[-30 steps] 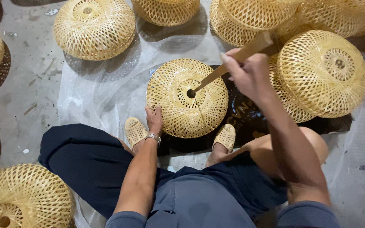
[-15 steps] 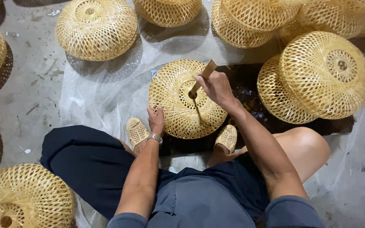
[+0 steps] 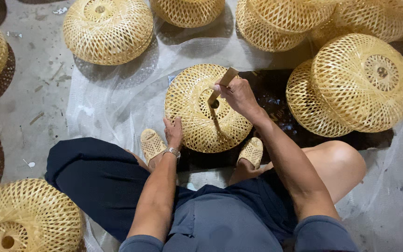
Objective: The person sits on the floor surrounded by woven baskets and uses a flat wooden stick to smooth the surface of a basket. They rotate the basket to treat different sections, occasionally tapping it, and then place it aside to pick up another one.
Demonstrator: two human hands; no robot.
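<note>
The step in hand looks to be work at the crown of a woven bamboo dome (image 3: pixel 201 109) — a round, open-lattice basket shape lying mouth down on a clear plastic sheet (image 3: pixel 117 100) between the person's two feet in woven slippers (image 3: pixel 152 143). The right hand (image 3: pixel 239 95) is closed in a fist around a flat wooden stick (image 3: pixel 222 84), which it holds tilted, the lower end set into the small round hole at the top of the dome, the upper end jutting out above the knuckles. The left hand (image 3: pixel 173 132) lies open on the near-left flank of the dome, fingers spread flat against the weave and gripping nothing, a watch at the wrist; it seems to be steadying the piece. As a judgement, the next move calls for the stick to be kept true to the hole while the left hand holds the dome from sliding on the slick plastic — the lattice looks light and springy, so a hard push could dent it or skid it aside. Around the person lie many more domes of the same make: a stacked pair (image 3: pixel 355 84) at the right on a dark mat (image 3: pixel 276 93), one (image 3: pixel 108 30) beyond on the left, another (image 3: pixel 26 219) near the left knee on bare concrete.
</note>
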